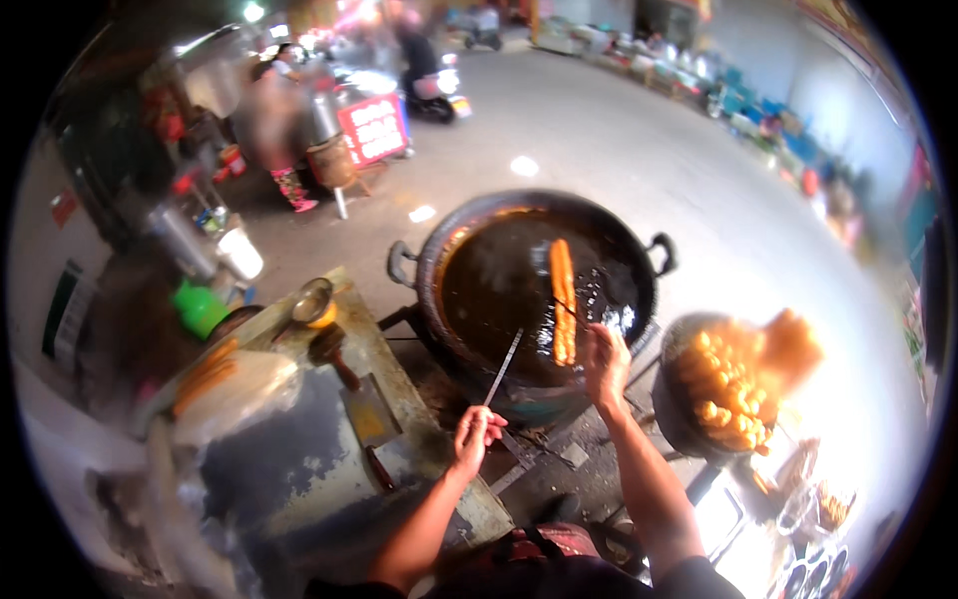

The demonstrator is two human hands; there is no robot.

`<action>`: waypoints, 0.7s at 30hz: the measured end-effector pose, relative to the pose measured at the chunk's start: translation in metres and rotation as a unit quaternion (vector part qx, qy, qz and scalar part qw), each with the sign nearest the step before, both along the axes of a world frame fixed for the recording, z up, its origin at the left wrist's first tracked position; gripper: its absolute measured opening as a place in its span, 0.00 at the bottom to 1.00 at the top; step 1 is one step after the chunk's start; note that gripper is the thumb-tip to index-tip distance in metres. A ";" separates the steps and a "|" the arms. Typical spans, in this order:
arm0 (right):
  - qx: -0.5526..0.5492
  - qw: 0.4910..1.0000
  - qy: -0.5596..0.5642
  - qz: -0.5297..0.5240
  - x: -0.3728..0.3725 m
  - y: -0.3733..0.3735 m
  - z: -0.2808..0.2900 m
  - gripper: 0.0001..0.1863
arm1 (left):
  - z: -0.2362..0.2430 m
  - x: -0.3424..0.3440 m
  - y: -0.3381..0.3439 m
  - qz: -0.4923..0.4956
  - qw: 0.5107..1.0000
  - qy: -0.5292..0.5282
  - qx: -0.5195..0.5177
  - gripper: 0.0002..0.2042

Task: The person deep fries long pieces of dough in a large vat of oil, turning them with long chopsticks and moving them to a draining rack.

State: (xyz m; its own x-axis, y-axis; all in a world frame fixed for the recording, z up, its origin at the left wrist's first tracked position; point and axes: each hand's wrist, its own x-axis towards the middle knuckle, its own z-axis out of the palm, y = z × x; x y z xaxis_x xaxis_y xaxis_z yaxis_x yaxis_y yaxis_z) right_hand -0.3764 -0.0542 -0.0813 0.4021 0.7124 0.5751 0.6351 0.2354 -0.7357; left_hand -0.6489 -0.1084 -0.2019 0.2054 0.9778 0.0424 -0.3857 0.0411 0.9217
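Note:
A big black wok [469, 215] of dark oil stands ahead of me. A long golden fried dough stick [563, 299] floats in it, lying front to back. My right hand [605, 363] is over the wok's near rim, closed on a thin stick whose tip reaches the dough stick. My left hand [477, 431] hangs lower, near the wok's front edge, gripping a long thin metal rod [503, 366] that points up toward the oil.
A worn work table [399, 399] with a cleaver, a small bowl [313, 299] and a dough pile lies at my left. A basket of fried dough sticks [733, 384] sits at right. A person and stalls stand across the street.

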 end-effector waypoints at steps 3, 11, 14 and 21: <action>0.013 1.000 0.018 -0.015 0.004 0.007 -0.014 0.04 | 0.002 0.000 -0.001 0.001 1.000 0.001 0.009 0.13; 0.008 0.999 0.031 0.014 0.008 0.005 -0.026 0.05 | 0.001 0.001 0.000 -0.003 1.000 0.009 0.010 0.14; -0.011 0.998 0.056 0.030 -0.005 -0.002 -0.022 0.05 | 0.000 0.000 0.000 -0.001 1.000 0.009 0.013 0.14; 0.009 0.999 0.023 0.043 -0.017 -0.003 -0.011 0.06 | 0.005 0.000 -0.001 0.002 1.000 0.010 0.007 0.14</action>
